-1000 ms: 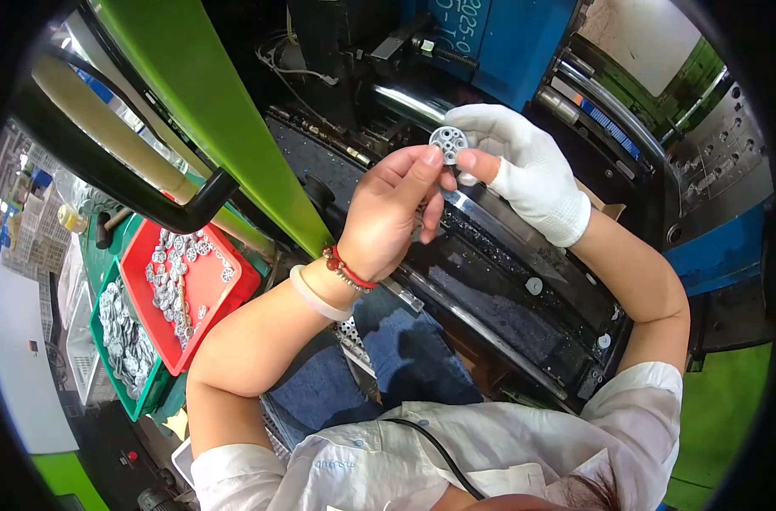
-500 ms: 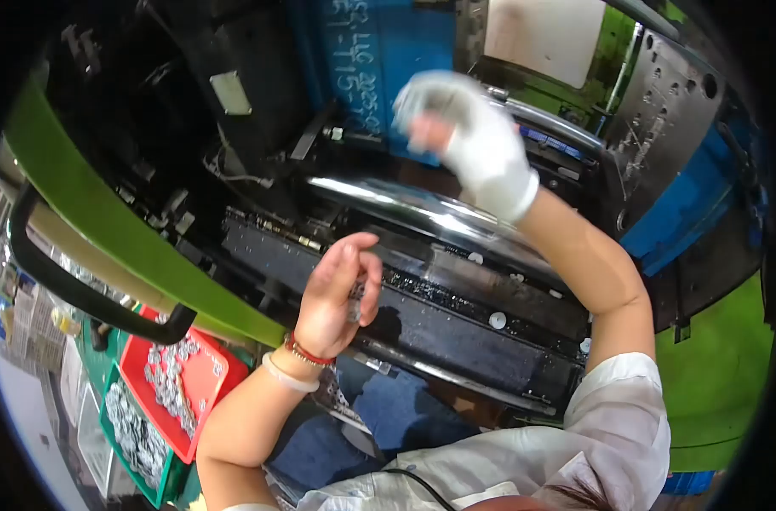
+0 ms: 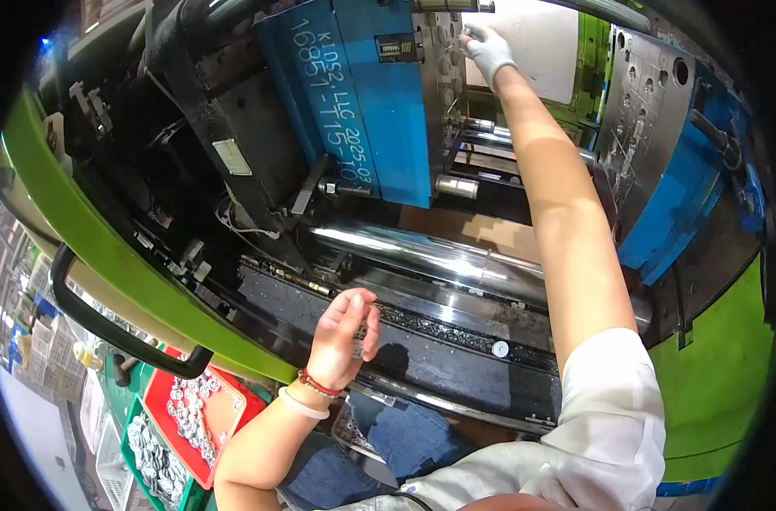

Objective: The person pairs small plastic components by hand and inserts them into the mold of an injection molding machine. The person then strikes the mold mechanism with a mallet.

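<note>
My left hand is bare, with a red bracelet and a pale band at the wrist. Its fingers curl around small shiny pieces, only partly visible, above the dark machine bed. Far in front, my right hand wears a white glove that leaves fingertips bare. Those fingertips are drawn together at the metal face of the blue mould half; what they hold, if anything, is too small to make out. Across a gap stands the other mould half, its steel face full of holes and recesses.
A thick polished bar crosses below the mould. One small round piece lies on the bed's ledge. At lower left, a red tray and a green tray hold many silvery pieces, beside the green door with its black handle.
My right hand has gone from above the polished bar up and forward to the blue mould half's face. My left hand keeps its curled pose; the view has shifted.
</note>
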Demonstrator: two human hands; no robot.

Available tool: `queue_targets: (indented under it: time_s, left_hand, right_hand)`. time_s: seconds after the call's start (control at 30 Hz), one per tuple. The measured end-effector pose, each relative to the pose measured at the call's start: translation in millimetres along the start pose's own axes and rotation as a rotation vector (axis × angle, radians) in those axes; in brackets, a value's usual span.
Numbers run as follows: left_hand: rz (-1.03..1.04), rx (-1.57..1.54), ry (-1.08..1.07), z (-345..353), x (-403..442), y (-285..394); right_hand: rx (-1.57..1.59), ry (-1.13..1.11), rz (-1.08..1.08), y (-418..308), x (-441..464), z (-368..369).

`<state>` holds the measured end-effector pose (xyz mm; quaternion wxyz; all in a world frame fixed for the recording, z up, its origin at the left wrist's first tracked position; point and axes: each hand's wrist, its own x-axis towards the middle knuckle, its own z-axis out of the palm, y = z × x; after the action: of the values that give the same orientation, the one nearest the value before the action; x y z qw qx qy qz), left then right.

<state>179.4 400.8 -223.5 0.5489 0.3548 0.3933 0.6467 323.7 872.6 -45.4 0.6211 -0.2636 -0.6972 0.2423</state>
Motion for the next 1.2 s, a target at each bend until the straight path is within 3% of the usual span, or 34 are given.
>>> queue_targets:
  time_s: [0.43,0.63,0.73,0.93,1.13,1.2]
  left_hand:
    - [-0.025,-0.002,0.01,1,3,-1]
    - [-0.024,-0.005,0.009,0,3,-1]
    - [-0.035,-0.003,0.013,0,4,-1]
    - [-0.036,-0.008,0.018,0,3,0]
    - [-0.043,-0.005,0.01,1,5,-2]
    - [-0.04,-0.006,0.009,0,4,-2]
  right_hand:
    - [-0.254,0.027,-0.041,-10,-2,-1]
    - [-0.132,-0.072,-0.017,-5,0,-5]
    - [-0.26,-0.034,-0.072,-1,3,-4]
    - [-0.109,-0.074,0.04,1,7,-4]
    - [-0.47,0.048,-0.134,12,23,-1]
    - [-0.459,0.054,-0.097,15,24,1]
